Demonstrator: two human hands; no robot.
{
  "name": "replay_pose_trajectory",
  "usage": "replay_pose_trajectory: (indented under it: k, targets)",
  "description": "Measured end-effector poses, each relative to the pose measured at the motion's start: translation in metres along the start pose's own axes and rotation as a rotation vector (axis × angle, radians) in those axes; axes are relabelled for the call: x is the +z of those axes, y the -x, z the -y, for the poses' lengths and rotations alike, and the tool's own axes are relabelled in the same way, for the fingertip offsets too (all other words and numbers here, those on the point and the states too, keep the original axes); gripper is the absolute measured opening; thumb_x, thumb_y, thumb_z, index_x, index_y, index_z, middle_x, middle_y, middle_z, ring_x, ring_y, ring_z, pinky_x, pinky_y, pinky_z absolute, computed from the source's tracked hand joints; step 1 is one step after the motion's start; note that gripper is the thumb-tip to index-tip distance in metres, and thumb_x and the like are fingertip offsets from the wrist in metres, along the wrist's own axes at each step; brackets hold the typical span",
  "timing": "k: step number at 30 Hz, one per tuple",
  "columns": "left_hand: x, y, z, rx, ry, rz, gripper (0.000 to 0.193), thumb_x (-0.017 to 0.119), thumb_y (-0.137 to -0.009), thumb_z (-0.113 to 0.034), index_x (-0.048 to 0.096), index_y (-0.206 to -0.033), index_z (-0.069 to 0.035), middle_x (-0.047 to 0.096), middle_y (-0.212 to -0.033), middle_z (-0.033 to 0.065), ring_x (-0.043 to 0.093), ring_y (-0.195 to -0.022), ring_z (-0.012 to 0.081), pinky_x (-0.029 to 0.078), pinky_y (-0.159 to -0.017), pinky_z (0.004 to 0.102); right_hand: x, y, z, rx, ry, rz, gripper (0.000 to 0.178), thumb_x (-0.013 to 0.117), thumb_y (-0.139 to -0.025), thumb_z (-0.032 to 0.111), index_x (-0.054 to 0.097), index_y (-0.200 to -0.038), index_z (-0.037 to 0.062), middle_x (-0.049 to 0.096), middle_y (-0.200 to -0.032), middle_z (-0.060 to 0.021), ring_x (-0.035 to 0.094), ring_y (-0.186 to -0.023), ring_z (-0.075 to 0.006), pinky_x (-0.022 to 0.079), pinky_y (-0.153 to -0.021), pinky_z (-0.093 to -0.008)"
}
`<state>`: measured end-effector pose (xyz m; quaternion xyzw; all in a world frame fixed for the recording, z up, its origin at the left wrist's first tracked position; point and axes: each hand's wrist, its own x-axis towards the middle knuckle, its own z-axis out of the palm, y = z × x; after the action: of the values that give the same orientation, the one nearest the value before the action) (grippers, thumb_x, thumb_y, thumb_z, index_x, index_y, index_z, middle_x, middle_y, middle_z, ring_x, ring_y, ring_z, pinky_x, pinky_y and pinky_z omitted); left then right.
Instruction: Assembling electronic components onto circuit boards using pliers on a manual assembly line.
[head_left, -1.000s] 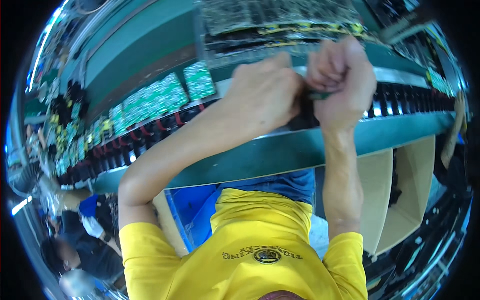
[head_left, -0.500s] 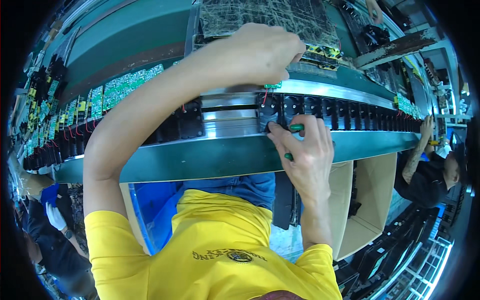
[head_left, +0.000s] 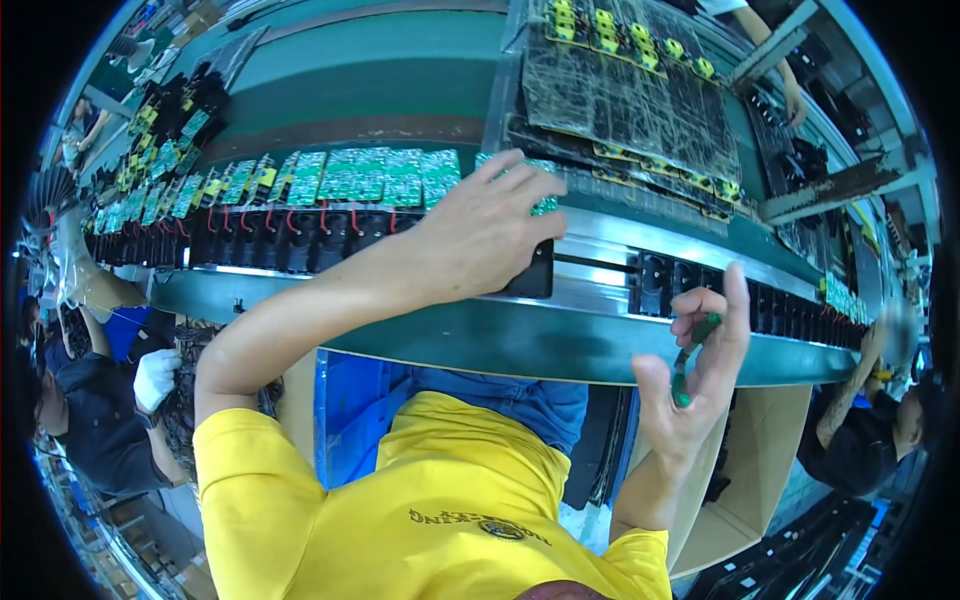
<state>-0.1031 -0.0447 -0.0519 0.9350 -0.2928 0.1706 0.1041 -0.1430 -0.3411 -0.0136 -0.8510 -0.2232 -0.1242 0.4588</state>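
Note:
My left hand point(head_left: 490, 228) reaches across the bench with its fingers bent over a green circuit board point(head_left: 545, 205), which is partly hidden under them. Just below those fingers lies a black plastic case point(head_left: 535, 272) on the metal rail. Off to the right, my right hand point(head_left: 695, 370) is raised above the bench's near edge, its thumb and index finger stretched apart. A small hand tool with green handles point(head_left: 683, 385) is tucked in that palm under the curled fingers; its working end cannot be seen. Close by stands the right-hand row of black cases point(head_left: 655, 285).
A row of green circuit boards point(head_left: 355, 175) with red wires and black cases runs to the left. Scratched flat sheets point(head_left: 625, 100) with yellow parts between them are stacked at the back. A cardboard box point(head_left: 750, 470) stands below the bench. Other people work at both sides.
My left hand has drawn back from the stacked sheets to the left row, and a black case now lies there. My right hand has lifted off the right row, its index finger extended. The view has shifted.

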Motion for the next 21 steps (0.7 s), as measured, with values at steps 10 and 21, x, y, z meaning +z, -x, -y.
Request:
replay_pose_trajectory:
  k: [10,21]
  targets:
    - [-0.005,0.036,-0.128,-0.422,1.221,-0.757,0.082,0.071,-0.094,-0.007,0.042,-0.17,-0.001,0.062,-0.156,0.0267,0.062,-0.14,0.036,0.051,-0.121,0.0484,0.088,-0.056,0.075,-0.349,-0.49,0.458,0.169,0.045,-0.064,0.124,0.032,-0.18,0.0018,0.03,-0.185,-0.0234,0.027,-0.17,-0.0433,0.026,-0.137,-0.0607]
    - [0.029,0.135,-0.135,-0.723,1.331,-0.87,0.07,0.064,-0.098,-0.004,0.046,-0.165,0.0,0.075,-0.106,0.0131,0.065,-0.088,0.0171,0.055,-0.085,0.0299,0.168,-0.146,0.019,-0.628,0.47,0.625,0.106,0.08,-0.09,0.079,0.054,-0.171,0.0161,0.06,-0.163,-0.0121,0.067,-0.137,-0.0399,0.052,-0.117,-0.0507]
